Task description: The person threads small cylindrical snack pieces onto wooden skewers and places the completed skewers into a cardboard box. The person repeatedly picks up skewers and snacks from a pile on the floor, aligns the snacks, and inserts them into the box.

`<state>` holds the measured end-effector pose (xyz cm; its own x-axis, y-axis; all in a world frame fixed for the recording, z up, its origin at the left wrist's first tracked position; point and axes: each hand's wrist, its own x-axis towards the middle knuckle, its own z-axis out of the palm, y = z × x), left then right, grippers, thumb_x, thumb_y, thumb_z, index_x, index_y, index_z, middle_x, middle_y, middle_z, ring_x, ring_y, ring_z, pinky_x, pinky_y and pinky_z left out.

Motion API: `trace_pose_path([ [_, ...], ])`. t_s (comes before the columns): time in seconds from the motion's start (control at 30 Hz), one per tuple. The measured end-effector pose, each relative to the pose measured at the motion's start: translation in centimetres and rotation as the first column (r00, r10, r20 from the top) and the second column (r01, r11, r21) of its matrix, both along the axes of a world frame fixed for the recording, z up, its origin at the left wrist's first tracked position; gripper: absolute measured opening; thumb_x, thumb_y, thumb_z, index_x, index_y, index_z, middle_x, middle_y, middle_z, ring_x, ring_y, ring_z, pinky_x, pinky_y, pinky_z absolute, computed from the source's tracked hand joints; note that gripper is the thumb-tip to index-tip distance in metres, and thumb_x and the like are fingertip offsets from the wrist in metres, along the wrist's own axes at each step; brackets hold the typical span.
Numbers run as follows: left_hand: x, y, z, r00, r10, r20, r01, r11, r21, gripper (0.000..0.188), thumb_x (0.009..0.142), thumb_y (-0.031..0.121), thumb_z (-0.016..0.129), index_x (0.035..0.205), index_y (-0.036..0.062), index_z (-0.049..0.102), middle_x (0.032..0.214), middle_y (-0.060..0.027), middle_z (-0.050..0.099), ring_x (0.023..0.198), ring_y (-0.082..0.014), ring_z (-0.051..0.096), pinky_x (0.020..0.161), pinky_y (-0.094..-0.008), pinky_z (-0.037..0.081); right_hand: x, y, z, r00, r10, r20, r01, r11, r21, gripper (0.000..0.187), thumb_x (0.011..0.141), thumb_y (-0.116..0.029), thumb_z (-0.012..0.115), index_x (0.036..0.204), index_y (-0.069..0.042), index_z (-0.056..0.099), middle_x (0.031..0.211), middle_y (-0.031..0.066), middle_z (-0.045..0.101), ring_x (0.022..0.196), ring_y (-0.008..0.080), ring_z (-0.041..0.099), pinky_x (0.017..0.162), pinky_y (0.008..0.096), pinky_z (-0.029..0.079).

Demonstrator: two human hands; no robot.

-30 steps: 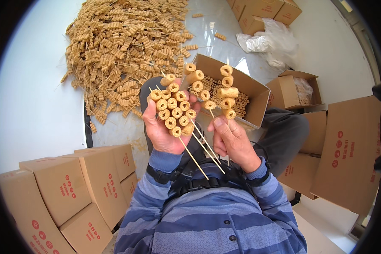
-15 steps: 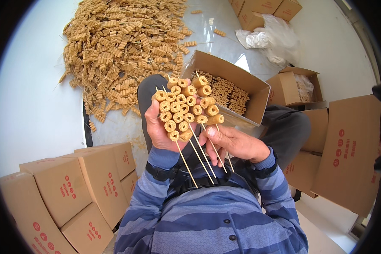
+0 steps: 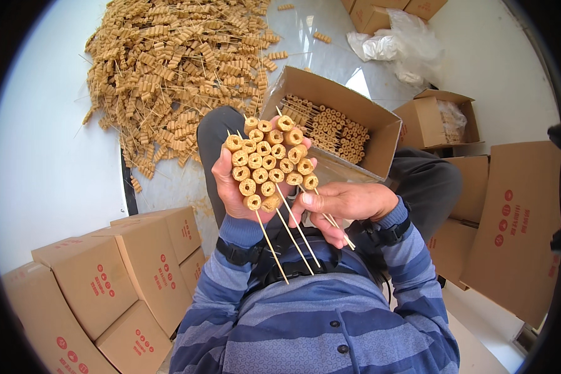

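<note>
A bunch of skewers (image 3: 268, 161), threaded with tan, hollow, ring-shaped pieces, rests in my left hand (image 3: 232, 201). The fingers wrap behind the bunch and the thumb presses its left side. Several bare wooden sticks (image 3: 270, 246) point down toward my lap. At the bunch's lower right, my right hand (image 3: 358, 202) is closed, thumb and fingers pinching the thin sticks (image 3: 331, 219) of the skewers there. Those skewers lean against the rest of the bunch. How many sticks the right fingers hold is unclear.
An open carton (image 3: 380, 134) packed with similar skewers stands beyond my hands. A large pile of loose skewers (image 3: 174, 68) covers the floor at far left. Closed cartons (image 3: 146, 268) stack at left; more cartons (image 3: 511, 218) and a plastic bag (image 3: 405, 47) are at right.
My right hand has pushed the right-side skewers leftward against the bunch, and their lower stick ends have swung right and come together. The left hand keeps its hold.
</note>
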<state>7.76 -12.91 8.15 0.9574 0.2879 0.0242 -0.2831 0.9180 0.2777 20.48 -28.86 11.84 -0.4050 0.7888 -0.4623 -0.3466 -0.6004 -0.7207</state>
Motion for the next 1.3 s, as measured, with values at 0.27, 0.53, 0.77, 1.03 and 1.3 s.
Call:
trace_pose_path([
  [0.27,0.2,0.8,-0.5,0.999,-0.006,-0.031,0.007,0.999,0.040,0.090,0.093,0.064,0.051,0.155,0.0024,0.029,0.141,-0.0232,0.050,0.126,-0.0414,0.056,0.104,-0.0555,0.049,0.9,0.6,-0.2,1.000,0.025,0.017,-0.024,0.998,-0.058,0.064,0.108,-0.056,0.028,0.124,0.001,0.054,0.059,0.0048,0.058,0.054,0.0177,0.064,0.052,0.0292,0.054],
  [0.53,0.8,2.3,-1.1,0.974,0.206,-0.088,-0.193,0.972,0.137,0.076,0.096,0.050,0.051,0.152,0.0011,0.037,0.143,-0.0186,0.051,0.124,-0.0331,0.058,0.103,-0.0465,0.051,0.7,1.6,1.4,0.770,-0.481,0.420,0.379,0.873,0.306,0.090,0.092,-0.053,0.070,0.150,0.003,0.030,0.137,0.0242,0.051,0.129,0.0300,0.053,0.105,0.0412,0.046],
  [0.77,1.3,0.8,0.3,0.964,0.234,-0.130,-0.157,0.888,0.433,0.101,0.086,0.043,0.065,0.162,0.0141,0.005,0.148,-0.0165,0.043,0.132,-0.0326,0.050,0.111,-0.0480,0.043,-2.1,5.1,1.2,0.469,-0.615,0.634,0.329,0.788,0.520,0.121,0.076,-0.042,0.088,0.152,0.012,0.011,0.147,0.0257,0.037,0.139,0.0317,0.040,0.117,0.0407,0.035],
  [1.03,2.4,0.1,-0.1,0.957,0.267,-0.112,-0.204,0.897,0.392,0.104,0.084,0.041,0.067,0.162,0.0142,0.004,0.151,-0.0139,0.039,0.136,-0.0305,0.046,0.115,-0.0454,0.039,-1.5,5.5,-0.1,0.480,-0.735,0.479,0.443,0.674,0.591,0.106,0.075,-0.036,0.088,0.148,0.005,0.024,0.141,0.0224,0.042,0.134,0.0303,0.044,0.114,0.0400,0.036],
  [1.3,6.3,2.8,0.3,0.987,0.083,-0.137,-0.001,0.859,0.513,0.108,0.082,0.038,0.069,0.160,0.0033,0.003,0.155,-0.0168,0.032,0.142,-0.0317,0.038,0.119,-0.0447,0.032,2.9,5.1,-0.3,0.314,-0.757,0.573,0.411,0.652,0.637,0.095,0.074,-0.031,0.088,0.143,0.006,0.033,0.134,0.0187,0.048,0.127,0.0259,0.050,0.110,0.0369,0.041],
])
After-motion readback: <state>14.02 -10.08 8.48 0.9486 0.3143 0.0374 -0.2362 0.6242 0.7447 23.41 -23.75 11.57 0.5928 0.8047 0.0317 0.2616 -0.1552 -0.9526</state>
